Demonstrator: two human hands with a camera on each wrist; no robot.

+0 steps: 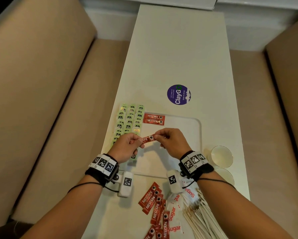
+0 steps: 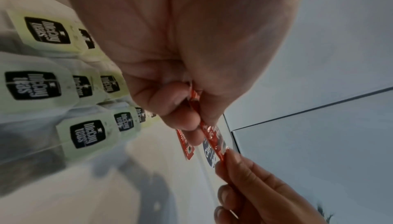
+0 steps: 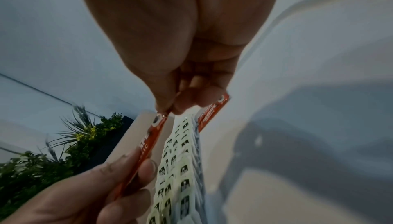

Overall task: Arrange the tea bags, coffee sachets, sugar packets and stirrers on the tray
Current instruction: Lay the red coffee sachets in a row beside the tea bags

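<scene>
Both hands hold one red coffee sachet [image 1: 147, 138] above the white tray [image 1: 197, 131]. My left hand [image 1: 127, 146] grips its left end, and my right hand [image 1: 170, 140] pinches its right end. The same held sachet [image 2: 212, 136] [image 3: 152, 136] shows in both wrist views. Two coffee sachets [image 1: 153, 119] lie side by side at the tray's far left. Rows of green tea bags [image 1: 128, 123] [image 2: 85, 135] [image 3: 180, 168] fill the tray's left side. Loose coffee sachets [image 1: 155, 207], sugar packets [image 1: 179, 204] and wooden stirrers [image 1: 201, 216] lie on the table near me.
The white table [image 1: 176, 57] carries a round purple sticker [image 1: 178, 94] beyond the tray. Two glasses [image 1: 221, 156] stand right of the tray. Beige sofa seats [image 1: 41, 83] flank the table. A plant [image 3: 63, 143] shows in the right wrist view.
</scene>
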